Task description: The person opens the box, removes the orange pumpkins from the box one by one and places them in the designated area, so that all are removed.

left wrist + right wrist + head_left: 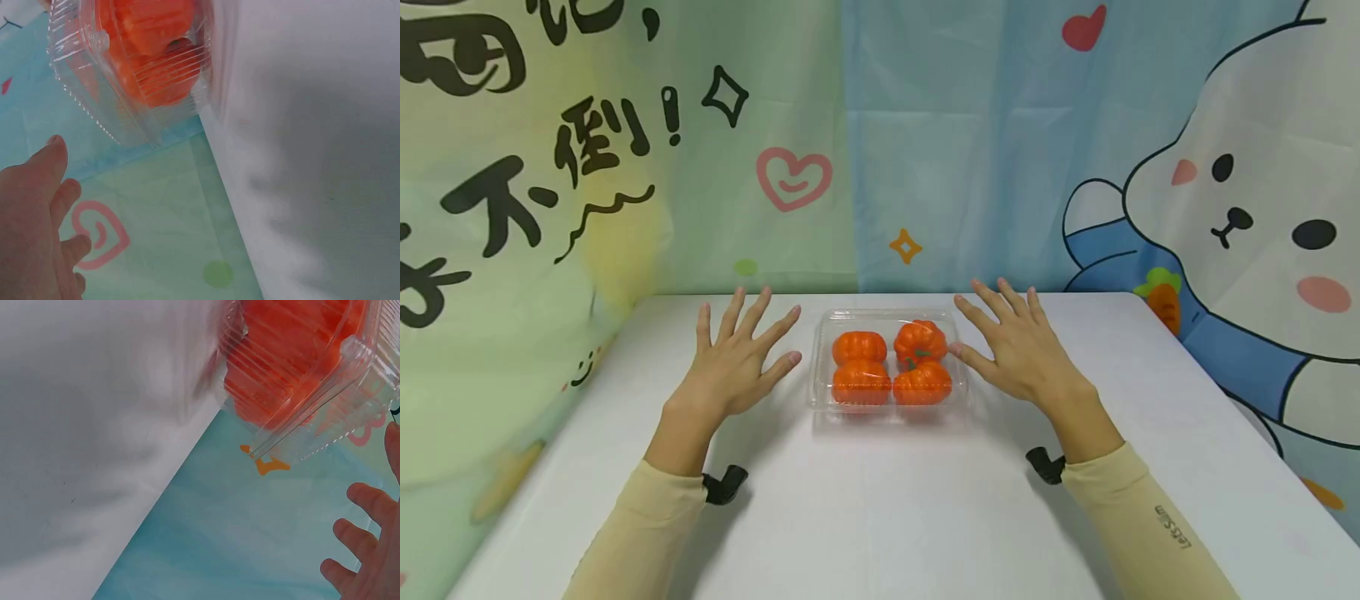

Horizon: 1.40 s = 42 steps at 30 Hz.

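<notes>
A clear plastic clamshell box (891,398) sits on the white table, its lid down over several orange, pumpkin-shaped peppers (922,383). To the left of it my left hand (733,362) hovers with fingers spread, holding nothing. My right hand (1021,354) is spread on the other side, its thumb tip right at the box's right edge in the head view. The left wrist view has the box (100,81) at the top, beyond the thumb of the left hand (31,225). In the right wrist view, the box (350,381) is at the top right, above the fingers of the right hand (372,550).
The white table (880,517) reaches back to a printed cloth (925,150) with hearts, lettering and a white cartoon animal. Dark wrist mounts (726,484) stick out inward from both cream sleeves (640,525).
</notes>
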Motion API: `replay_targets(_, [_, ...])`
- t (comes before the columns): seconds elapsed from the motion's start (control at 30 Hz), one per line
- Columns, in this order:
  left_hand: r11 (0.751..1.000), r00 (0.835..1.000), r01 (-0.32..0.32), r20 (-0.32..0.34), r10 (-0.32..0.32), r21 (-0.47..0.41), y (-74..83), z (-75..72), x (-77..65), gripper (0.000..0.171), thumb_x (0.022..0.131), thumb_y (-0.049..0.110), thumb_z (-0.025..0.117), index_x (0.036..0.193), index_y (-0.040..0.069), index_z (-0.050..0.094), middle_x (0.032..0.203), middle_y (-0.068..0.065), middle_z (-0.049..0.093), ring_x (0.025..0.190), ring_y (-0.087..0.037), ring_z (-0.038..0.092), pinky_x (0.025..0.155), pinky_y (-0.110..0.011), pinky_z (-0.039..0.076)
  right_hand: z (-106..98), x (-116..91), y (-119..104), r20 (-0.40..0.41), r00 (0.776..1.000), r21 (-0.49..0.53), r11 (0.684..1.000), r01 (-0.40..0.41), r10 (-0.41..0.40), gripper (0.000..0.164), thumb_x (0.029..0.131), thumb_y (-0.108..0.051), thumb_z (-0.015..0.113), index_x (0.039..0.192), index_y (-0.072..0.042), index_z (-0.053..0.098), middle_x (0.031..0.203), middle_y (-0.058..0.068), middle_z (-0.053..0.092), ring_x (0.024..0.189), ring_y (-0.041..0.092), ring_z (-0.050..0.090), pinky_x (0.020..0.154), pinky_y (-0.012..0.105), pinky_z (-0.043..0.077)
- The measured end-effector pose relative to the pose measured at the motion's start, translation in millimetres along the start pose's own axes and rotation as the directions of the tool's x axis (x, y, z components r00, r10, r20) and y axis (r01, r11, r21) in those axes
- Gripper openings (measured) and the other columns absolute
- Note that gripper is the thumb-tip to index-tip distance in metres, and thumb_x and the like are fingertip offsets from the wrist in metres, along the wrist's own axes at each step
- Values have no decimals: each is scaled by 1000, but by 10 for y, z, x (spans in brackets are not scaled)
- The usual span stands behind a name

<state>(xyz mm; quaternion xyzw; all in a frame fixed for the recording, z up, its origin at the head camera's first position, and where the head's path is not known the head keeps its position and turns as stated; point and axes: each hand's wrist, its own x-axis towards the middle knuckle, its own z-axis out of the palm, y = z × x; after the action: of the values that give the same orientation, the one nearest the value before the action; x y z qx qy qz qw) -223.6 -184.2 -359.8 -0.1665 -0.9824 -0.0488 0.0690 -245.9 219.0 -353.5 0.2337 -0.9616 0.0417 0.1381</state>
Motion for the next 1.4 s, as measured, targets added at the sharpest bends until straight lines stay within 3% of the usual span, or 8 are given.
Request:
replay_targets(0.43, [998, 1000, -28, 3, 28, -54, 15, 68, -56, 66, 104, 63, 39, 163, 37, 26, 173, -8, 9, 157, -41, -3, 117, -71, -7, 17, -2, -118, -44, 996, 18, 996, 84, -83, 71, 101, -60, 51, 158, -20, 40, 168, 10, 28, 154, 42, 20, 121, 66, 10])
replay_targets(0.8, [991, 999, -39, 9, 41, -125, 38, 126, -90, 65, 104, 59, 45, 162, 34, 30, 172, -9, 11, 157, -41, -2, 117, -71, -7, 43, 0, -224, -34, 994, 36, 994, 106, -105, 70, 101, -62, 49, 158, -22, 41, 169, 7, 26, 155, 38, 20, 123, 63, 10])
replay_targets(1.17, [971, 998, -59, 1, 60, -231, 64, 196, -130, 60, 105, 53, 48, 158, 26, 40, 169, -14, 22, 156, -43, 5, 117, -72, -2, 89, 1, -308, -75, 984, 63, 984, 165, -160, 66, 101, -59, 50, 156, -23, 44, 166, 8, 33, 154, 39, 24, 123, 63, 12])
replay_targets(1.4, [964, 998, -52, 28, 61, -262, 65, 246, -127, 61, 104, 54, 49, 158, 26, 40, 166, -15, 29, 156, -42, 7, 116, -72, 0, 72, 31, -378, -109, 973, 66, 975, 211, -203, 66, 101, -59, 52, 155, -21, 45, 164, 8, 36, 153, 38, 28, 122, 61, 17])
